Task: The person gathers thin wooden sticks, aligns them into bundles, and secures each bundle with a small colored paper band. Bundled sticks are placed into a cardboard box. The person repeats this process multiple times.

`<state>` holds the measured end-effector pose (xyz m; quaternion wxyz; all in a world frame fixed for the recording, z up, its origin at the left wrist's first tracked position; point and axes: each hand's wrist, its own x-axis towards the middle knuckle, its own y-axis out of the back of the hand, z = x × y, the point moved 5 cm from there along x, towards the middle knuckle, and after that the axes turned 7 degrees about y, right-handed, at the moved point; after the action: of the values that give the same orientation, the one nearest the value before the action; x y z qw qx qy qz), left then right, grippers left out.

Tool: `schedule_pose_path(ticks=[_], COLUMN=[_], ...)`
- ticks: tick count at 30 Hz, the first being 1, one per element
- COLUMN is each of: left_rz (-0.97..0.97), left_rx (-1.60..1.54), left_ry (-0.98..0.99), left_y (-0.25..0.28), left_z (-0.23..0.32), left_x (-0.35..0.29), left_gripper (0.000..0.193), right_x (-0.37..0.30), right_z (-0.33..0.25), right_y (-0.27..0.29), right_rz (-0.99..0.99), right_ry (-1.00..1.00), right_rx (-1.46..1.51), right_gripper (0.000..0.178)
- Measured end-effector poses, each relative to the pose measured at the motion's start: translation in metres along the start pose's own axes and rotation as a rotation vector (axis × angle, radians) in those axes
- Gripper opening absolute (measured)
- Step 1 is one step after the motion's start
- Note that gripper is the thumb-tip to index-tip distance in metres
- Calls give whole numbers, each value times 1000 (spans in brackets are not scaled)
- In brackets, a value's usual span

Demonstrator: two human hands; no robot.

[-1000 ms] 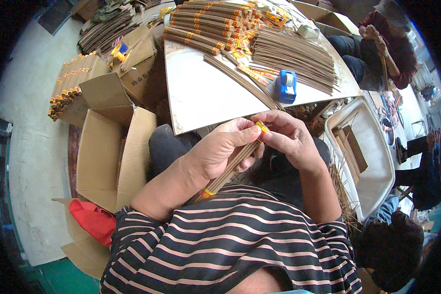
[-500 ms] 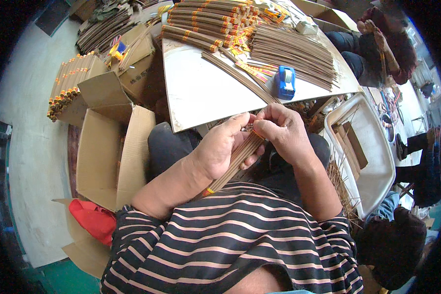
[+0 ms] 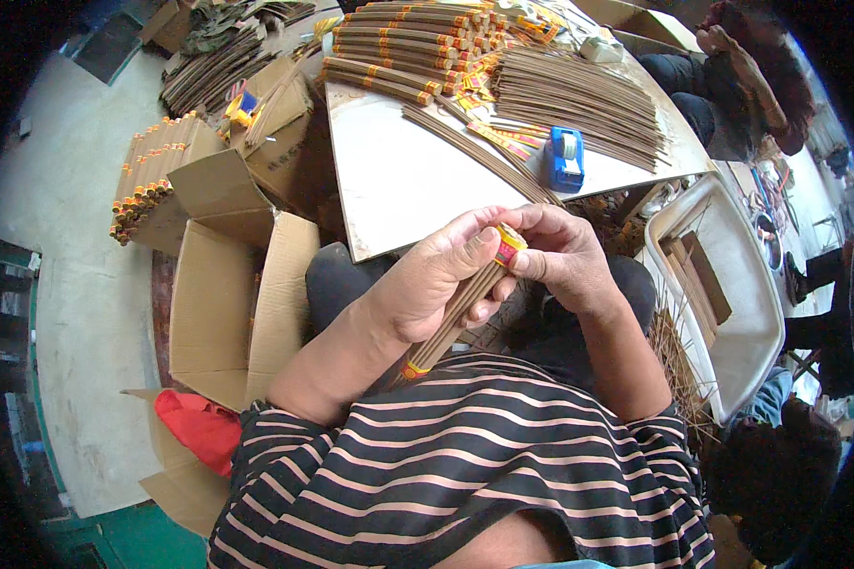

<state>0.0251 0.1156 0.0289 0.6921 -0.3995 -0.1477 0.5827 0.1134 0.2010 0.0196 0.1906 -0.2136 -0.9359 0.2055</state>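
Observation:
My left hand (image 3: pixel 436 280) grips a bundle of brown incense sticks (image 3: pixel 454 313) held slantwise above my lap. A yellow and red paper band (image 3: pixel 509 244) wraps the bundle's upper end, and another band (image 3: pixel 414 370) sits at its lower end. My right hand (image 3: pixel 565 256) pinches the upper band with fingers and thumb. Both hands are close together just in front of the white table's (image 3: pixel 399 190) near edge.
On the table lie loose incense sticks (image 3: pixel 579 90), stacked banded bundles (image 3: pixel 399 43), paper labels and a blue tape dispenser (image 3: pixel 566 156). Open cardboard boxes (image 3: pixel 228 284) stand at my left, one holding banded bundles (image 3: pixel 147 180). A white tray (image 3: pixel 731 284) is at my right; another person sits far right.
Both hands with the bundle have stayed in place. My right fingers have shifted around the upper band, which now shows more clearly at the bundle's tip.

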Motion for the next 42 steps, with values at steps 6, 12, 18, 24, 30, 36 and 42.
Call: schedule_pose_path(ticks=[6, 12, 18, 24, 30, 36, 42], left_rz=[-13, 88, 567, 506, 346, 286, 438], left_rx=[99, 576, 657, 380, -189, -504, 456], left_ry=[-115, -857, -1036, -1239, -953, -274, -731], left_y=[-13, -26, 48, 37, 34, 45, 45], left_z=[33, 140, 143, 146, 98, -6, 50], left_x=[-10, -32, -6, -8, -11, 3, -18], left_gripper=[47, 28, 17, 19, 23, 36, 38], right_x=[9, 3, 3, 3, 22, 39, 89], right_z=[3, 5, 22, 56, 54, -2, -1], right_y=[12, 39, 41, 22, -14, -15, -15], right_rz=[-5, 350, 352, 117, 216, 307, 258], right_ry=[141, 135, 58, -193, 150, 528, 183], right_rx=[63, -85, -119, -299, -27, -96, -493], right_gripper=[39, 19, 16, 22, 69, 17, 13])
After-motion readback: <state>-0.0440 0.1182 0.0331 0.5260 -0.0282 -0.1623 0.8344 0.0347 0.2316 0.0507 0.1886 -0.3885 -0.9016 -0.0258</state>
